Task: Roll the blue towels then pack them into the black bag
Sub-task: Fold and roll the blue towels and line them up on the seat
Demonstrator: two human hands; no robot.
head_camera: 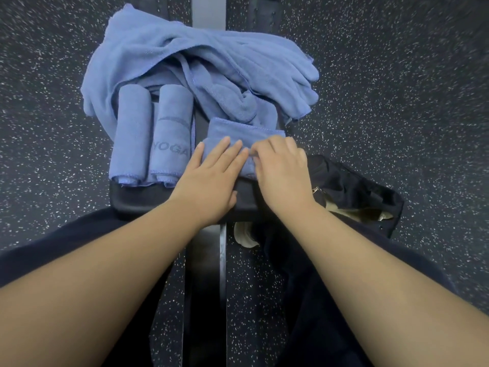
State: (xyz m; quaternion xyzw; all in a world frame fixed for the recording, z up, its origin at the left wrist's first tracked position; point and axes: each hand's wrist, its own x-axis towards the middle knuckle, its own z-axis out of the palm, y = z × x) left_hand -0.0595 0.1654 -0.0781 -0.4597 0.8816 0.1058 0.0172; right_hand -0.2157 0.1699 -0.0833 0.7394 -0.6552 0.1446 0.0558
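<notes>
On bench pad [132, 200]: both hands on towel [238, 133], long axis crosswise.

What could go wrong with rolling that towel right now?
The folded towel sits at the bench pad's near edge, so it might slip off toward the open black bag. Only the right hand pinches the roll; the left hand lies flat on it, so it may come loose. The rolled towels near the pad's end could get knocked off.
</notes>
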